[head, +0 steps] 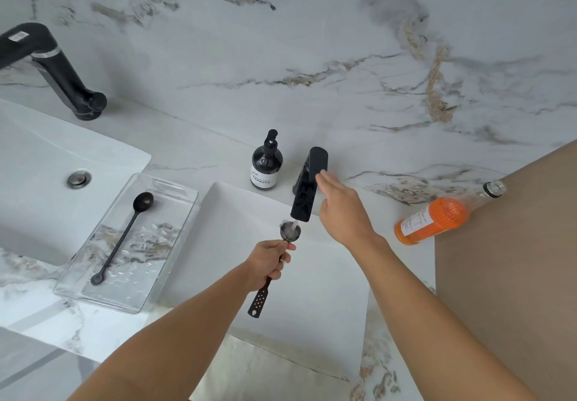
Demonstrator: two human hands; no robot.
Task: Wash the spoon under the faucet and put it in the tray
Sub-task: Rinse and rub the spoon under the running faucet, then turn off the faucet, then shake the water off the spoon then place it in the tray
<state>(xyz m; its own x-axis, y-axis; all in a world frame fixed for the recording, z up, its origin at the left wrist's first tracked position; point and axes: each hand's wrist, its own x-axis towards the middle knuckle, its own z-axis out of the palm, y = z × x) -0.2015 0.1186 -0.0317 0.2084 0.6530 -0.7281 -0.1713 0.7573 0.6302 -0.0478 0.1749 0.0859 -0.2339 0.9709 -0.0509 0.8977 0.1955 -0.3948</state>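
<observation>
My left hand (271, 263) grips the handle of a black spoon (289, 232) and holds its bowl right under the spout of the black faucet (307, 188). Water runs onto the bowl. The spoon's flat perforated handle end sticks out below my fist. My right hand (343, 210) hovers flat, fingers together, beside the faucet's top, holding nothing; whether it touches the faucet is unclear. A clear glass tray (175, 213) stands on the counter to the left of the white sink (237, 213), with another black spoon (125, 235) lying in it.
A dark soap pump bottle (267, 163) stands behind the sink, left of the faucet. An orange bottle (437, 219) lies on its side at the right, by a brown panel (515, 275). A second sink (46, 182) with a black faucet (56, 69) sits at the far left.
</observation>
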